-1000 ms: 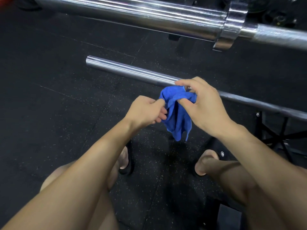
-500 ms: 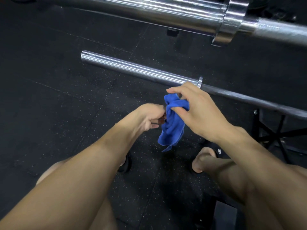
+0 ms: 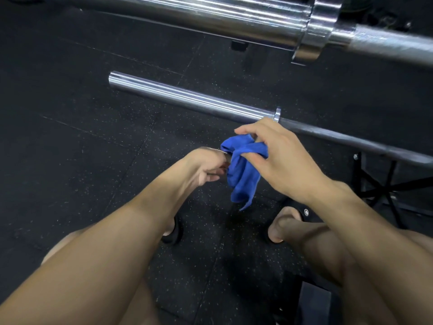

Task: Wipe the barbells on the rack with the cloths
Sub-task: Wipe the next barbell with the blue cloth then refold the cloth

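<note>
No text, label, brand name or number can be read anywhere in the head view. The only mark is a small round pale emblem on the black sandal (image 3: pixel 307 213) at the lower right of the frame, and it is too small and blurred to make out. The chrome sleeves and collars of the barbells show only reflections, and the speckled black floor carries no sign.

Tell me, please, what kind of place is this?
Most likely a gym: two chrome barbells, upper and lower, above dark speckled rubber flooring. Both hands, left and right, hold a blue cloth.
</note>
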